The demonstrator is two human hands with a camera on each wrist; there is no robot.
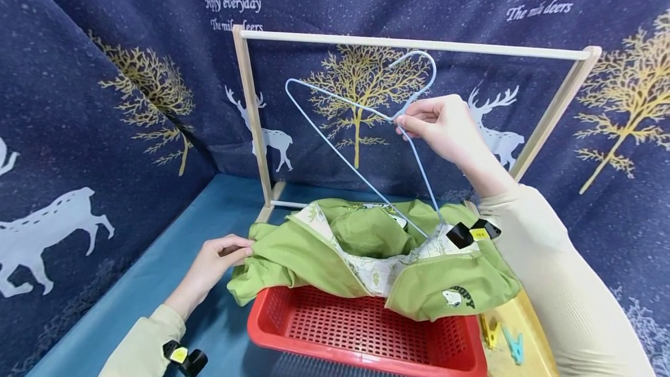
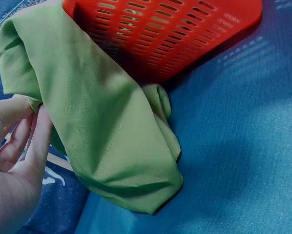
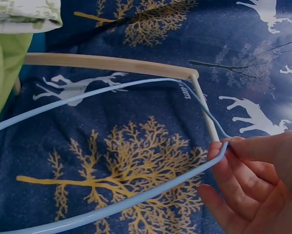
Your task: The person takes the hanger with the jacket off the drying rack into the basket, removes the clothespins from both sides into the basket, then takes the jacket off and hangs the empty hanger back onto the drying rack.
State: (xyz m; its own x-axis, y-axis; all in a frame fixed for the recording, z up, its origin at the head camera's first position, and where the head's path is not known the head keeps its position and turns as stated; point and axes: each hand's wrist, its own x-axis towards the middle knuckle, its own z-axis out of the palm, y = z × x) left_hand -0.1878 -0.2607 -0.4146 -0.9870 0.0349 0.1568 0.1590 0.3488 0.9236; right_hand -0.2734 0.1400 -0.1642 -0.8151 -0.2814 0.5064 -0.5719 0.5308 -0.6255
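Note:
A green zip jacket (image 1: 377,255) with a patterned lining lies over the back rim of a red basket (image 1: 361,330). My right hand (image 1: 437,124) pinches a pale blue wire hanger (image 1: 361,132) at its neck, just under the hook, and holds it above the jacket with one corner down inside the collar. In the right wrist view the fingers (image 3: 243,170) curl round the hanger wire (image 3: 112,204). My left hand (image 1: 222,258) pinches the jacket's left edge; in the left wrist view the fingers (image 2: 26,141) touch the green fabric (image 2: 102,122).
A wooden hanging rack (image 1: 413,45) stands behind the basket, its top bar just above the hanger hook. Clothes pegs (image 1: 502,339) lie on a yellow surface to the basket's right. Blue cloth walls with deer and trees enclose the blue table (image 1: 173,260).

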